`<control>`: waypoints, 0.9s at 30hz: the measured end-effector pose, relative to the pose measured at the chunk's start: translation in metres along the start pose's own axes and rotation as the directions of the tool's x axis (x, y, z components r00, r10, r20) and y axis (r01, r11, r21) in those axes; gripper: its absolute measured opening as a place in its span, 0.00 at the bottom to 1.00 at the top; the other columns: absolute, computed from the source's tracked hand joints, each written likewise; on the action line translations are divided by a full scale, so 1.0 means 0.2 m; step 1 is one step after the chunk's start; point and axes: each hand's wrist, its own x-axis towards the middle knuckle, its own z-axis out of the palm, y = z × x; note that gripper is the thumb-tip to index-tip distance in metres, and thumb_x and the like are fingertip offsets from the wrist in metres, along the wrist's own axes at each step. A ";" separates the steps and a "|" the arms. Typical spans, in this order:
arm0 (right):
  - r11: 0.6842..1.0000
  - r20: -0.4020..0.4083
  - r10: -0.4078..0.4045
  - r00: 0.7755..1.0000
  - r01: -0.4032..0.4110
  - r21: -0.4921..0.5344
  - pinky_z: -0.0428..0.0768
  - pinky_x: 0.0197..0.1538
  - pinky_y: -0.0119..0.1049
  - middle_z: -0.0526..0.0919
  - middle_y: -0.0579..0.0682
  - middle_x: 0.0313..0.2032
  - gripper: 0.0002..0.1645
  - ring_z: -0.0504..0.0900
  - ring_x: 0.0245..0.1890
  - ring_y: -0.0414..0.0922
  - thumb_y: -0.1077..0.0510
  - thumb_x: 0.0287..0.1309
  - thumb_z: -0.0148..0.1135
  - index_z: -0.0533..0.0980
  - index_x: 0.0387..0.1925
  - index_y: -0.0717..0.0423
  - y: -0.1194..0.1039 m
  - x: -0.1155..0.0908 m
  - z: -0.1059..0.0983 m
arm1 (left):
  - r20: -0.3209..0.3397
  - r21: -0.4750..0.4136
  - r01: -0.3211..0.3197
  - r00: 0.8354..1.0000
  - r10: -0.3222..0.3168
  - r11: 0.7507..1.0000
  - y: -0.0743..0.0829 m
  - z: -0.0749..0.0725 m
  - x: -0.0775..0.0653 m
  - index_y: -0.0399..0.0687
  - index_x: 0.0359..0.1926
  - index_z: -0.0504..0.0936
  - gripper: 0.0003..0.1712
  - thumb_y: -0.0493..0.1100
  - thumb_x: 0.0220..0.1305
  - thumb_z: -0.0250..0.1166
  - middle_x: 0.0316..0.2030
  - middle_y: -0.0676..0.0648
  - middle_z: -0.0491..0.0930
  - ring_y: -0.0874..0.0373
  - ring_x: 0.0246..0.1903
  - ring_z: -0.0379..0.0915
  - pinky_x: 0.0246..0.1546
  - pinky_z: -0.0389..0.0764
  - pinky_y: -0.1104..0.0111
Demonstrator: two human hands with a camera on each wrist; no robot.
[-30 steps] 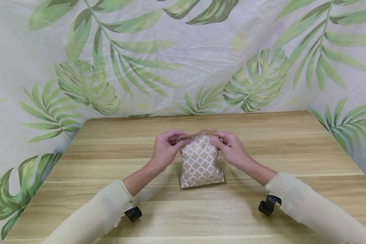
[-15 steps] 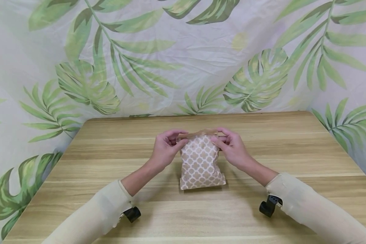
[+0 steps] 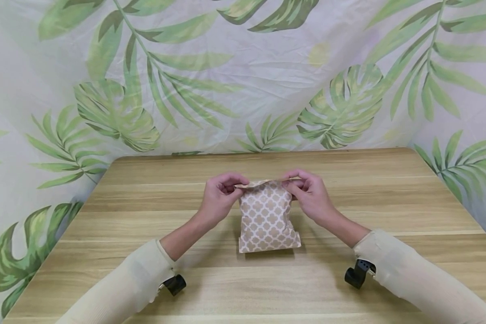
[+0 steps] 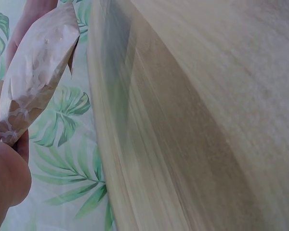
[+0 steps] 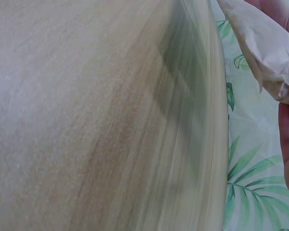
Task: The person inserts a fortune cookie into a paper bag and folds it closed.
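A small paper bag (image 3: 266,218), tan with a white lattice print, is held up by its top edge, its bulging body above the wooden table. My left hand (image 3: 220,198) pinches the top left corner between thumb and fingers. At the top right corner, my right hand (image 3: 311,194) grips the paper in the same way. The top edge is folded over toward me. In the left wrist view the bag (image 4: 36,72) looks puffed and creased. Part of the bag (image 5: 267,48) also shows in the right wrist view. Its contents are hidden.
The wooden table (image 3: 154,279) has light and dark grain and rounded far corners. Behind it hangs a white cloth (image 3: 263,90) printed with green leaves. A black wrist camera (image 3: 175,284) sits under the left sleeve, and another wrist camera (image 3: 358,273) under the right.
The top flap of the bag, which stood up brown earlier, now folds down toward me and shows its printed side. The bag's bottom has swung slightly nearer to me.
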 end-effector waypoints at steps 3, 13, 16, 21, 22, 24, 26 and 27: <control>1.000 0.000 -0.017 1.000 0.017 -0.004 0.87 0.35 0.32 0.89 0.37 0.31 0.09 0.84 0.27 0.36 0.74 0.68 0.56 0.76 0.46 0.81 0.00 0.00 -0.01 | 0.004 0.010 -0.019 1.000 0.019 1.000 0.00 0.00 0.00 0.22 0.38 0.84 0.12 0.16 0.57 0.57 0.36 0.27 0.85 0.69 0.30 0.80 0.26 0.74 0.78; 0.997 -0.004 -0.066 0.998 0.066 -0.041 0.87 0.34 0.32 0.90 0.42 0.31 0.06 0.83 0.25 0.35 0.75 0.66 0.60 0.79 0.42 0.79 0.01 -0.01 -0.03 | 0.028 0.000 -0.024 0.999 0.024 1.000 0.00 -0.01 0.00 0.23 0.37 0.85 0.11 0.17 0.58 0.58 0.34 0.29 0.86 0.68 0.21 0.71 0.21 0.68 0.78; 0.996 0.002 -0.081 0.997 0.081 -0.048 0.87 0.34 0.32 0.90 0.43 0.33 0.06 0.83 0.25 0.35 0.75 0.66 0.61 0.80 0.43 0.78 0.01 -0.01 -0.03 | 0.040 -0.006 -0.013 0.999 0.013 1.000 0.00 -0.02 -0.01 0.24 0.37 0.85 0.10 0.18 0.60 0.59 0.31 0.34 0.86 0.65 0.19 0.67 0.20 0.67 0.77; 0.995 0.002 -0.091 0.996 0.092 -0.045 0.87 0.35 0.31 0.90 0.39 0.33 0.07 0.83 0.27 0.35 0.75 0.67 0.60 0.81 0.43 0.78 0.01 -0.01 -0.03 | 0.061 0.000 -0.008 0.998 0.008 1.000 -0.01 -0.03 -0.01 0.26 0.38 0.87 0.10 0.20 0.62 0.60 0.28 0.43 0.87 0.66 0.18 0.66 0.20 0.66 0.76; 0.995 0.004 -0.092 0.996 0.092 -0.044 0.87 0.35 0.31 0.89 0.38 0.33 0.07 0.83 0.28 0.35 0.74 0.67 0.60 0.81 0.43 0.78 0.01 -0.01 -0.03 | 0.066 0.000 -0.009 0.998 0.009 1.000 0.00 -0.03 -0.01 0.27 0.38 0.87 0.10 0.20 0.63 0.59 0.29 0.43 0.87 0.66 0.18 0.66 0.20 0.66 0.76; 0.995 0.011 -0.093 0.996 0.093 -0.033 0.87 0.37 0.31 0.90 0.39 0.34 0.08 0.85 0.30 0.35 0.75 0.68 0.59 0.81 0.43 0.79 0.01 -0.01 -0.03 | 0.079 0.000 -0.017 0.997 0.017 1.000 0.00 -0.03 -0.01 0.26 0.38 0.87 0.10 0.20 0.64 0.59 0.32 0.42 0.88 0.66 0.20 0.68 0.21 0.68 0.76; 0.995 0.026 -0.096 0.995 0.096 -0.013 0.87 0.39 0.31 0.91 0.42 0.37 0.09 0.87 0.34 0.36 0.76 0.68 0.57 0.80 0.43 0.81 0.01 -0.02 -0.04 | 0.095 -0.007 -0.026 0.995 0.026 1.000 -0.01 -0.03 -0.01 0.26 0.38 0.87 0.11 0.20 0.65 0.58 0.36 0.38 0.88 0.66 0.25 0.74 0.25 0.72 0.77; 0.995 0.033 -0.098 0.995 0.098 -0.003 0.87 0.40 0.31 0.91 0.45 0.38 0.09 0.88 0.36 0.36 0.76 0.68 0.56 0.80 0.43 0.82 0.01 -0.02 -0.04 | 0.105 -0.016 -0.029 0.994 0.031 0.999 0.00 -0.03 -0.02 0.25 0.39 0.87 0.11 0.20 0.65 0.58 0.39 0.35 0.88 0.66 0.29 0.77 0.28 0.75 0.77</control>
